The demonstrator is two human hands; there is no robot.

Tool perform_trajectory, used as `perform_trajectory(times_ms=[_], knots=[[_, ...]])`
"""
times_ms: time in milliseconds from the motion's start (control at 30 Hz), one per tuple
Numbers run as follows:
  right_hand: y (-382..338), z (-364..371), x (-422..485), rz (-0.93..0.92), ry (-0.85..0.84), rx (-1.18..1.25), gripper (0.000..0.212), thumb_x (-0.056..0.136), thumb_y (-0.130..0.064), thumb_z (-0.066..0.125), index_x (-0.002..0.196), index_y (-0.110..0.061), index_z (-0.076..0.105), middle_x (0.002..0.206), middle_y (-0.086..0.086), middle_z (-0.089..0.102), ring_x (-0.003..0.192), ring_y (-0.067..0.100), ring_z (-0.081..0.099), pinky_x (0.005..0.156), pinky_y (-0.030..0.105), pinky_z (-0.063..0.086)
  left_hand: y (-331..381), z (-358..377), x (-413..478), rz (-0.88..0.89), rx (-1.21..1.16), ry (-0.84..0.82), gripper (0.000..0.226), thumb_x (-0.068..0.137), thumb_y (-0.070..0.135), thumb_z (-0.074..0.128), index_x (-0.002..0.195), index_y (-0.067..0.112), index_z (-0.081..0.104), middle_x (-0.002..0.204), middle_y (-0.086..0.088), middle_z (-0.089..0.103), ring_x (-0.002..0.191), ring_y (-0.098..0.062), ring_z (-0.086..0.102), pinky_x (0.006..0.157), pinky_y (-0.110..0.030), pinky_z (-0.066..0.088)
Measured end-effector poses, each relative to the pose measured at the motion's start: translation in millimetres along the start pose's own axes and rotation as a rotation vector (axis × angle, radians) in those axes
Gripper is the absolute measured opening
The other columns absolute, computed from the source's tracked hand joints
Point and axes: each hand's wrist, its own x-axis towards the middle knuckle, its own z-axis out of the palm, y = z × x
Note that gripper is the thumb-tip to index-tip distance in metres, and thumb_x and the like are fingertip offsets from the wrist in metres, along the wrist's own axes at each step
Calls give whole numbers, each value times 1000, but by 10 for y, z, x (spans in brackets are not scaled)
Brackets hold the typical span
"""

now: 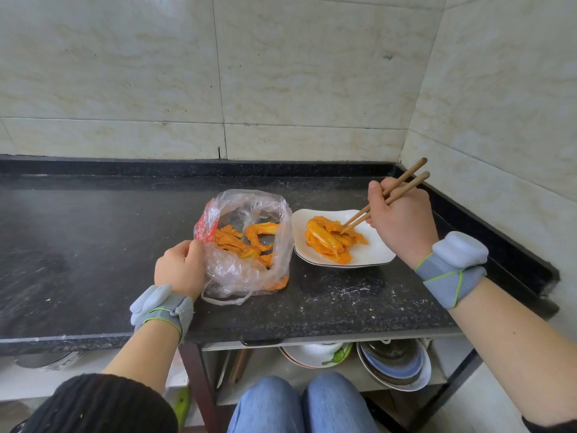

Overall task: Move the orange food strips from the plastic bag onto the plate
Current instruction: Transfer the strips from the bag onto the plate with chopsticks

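A clear plastic bag [249,270] stands open on the dark counter, with several orange food strips [246,242] inside it. My left hand [179,267] pinches the bag's left rim. To the right sits a white plate [371,251] carrying a pile of orange strips [327,242]. My right hand [401,223] grips a pair of wooden chopsticks [393,192], whose tips touch the pile on the plate.
The black stone counter [109,245] runs left from the bag and ends in a raised lip against the tiled walls behind and to the right. Below its front edge, a shelf holds stacked bowls and plates [393,364]. My knees are beneath.
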Motion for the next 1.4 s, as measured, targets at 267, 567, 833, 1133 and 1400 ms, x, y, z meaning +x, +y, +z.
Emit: perform_trajectory(times_ms=[267,567,833,1133,1400], knots=[[-102,-42,52,4,-30,25,39,97,-26,47,74,5,57,68,23,66,72,40,67,74,56,55,-27,17,17,-12,2,11,34,75,34,35,56,8,45,51,-6,39,50,-20,29,50,-32,27],[-424,43,91,-109,20,197,39,96,-23,50,76,9,60,65,26,64,67,40,66,69,58,54,-24,7,23,-8,-3,14,33,74,35,36,50,14,40,47,-3,36,49,-19,28,49,-33,28],[-486,612,-136,-39,-134,332,34,97,-25,52,82,3,61,72,20,68,71,30,70,68,55,55,-27,12,22,3,-10,4,34,75,36,35,52,12,41,49,-3,37,49,-19,29,50,-32,27],[-389,893,-277,-111,-188,176,31,99,-27,45,87,-4,62,71,14,66,71,26,65,64,46,50,-28,13,23,3,-23,6,33,77,34,36,52,13,38,49,-3,36,49,-19,29,50,-33,26],[-434,960,-281,-228,-267,63,25,97,-19,47,82,-4,61,76,10,61,72,25,56,64,39,44,-48,23,48,-4,-28,8,32,74,36,37,52,12,37,48,0,33,50,-18,26,50,-33,26]])
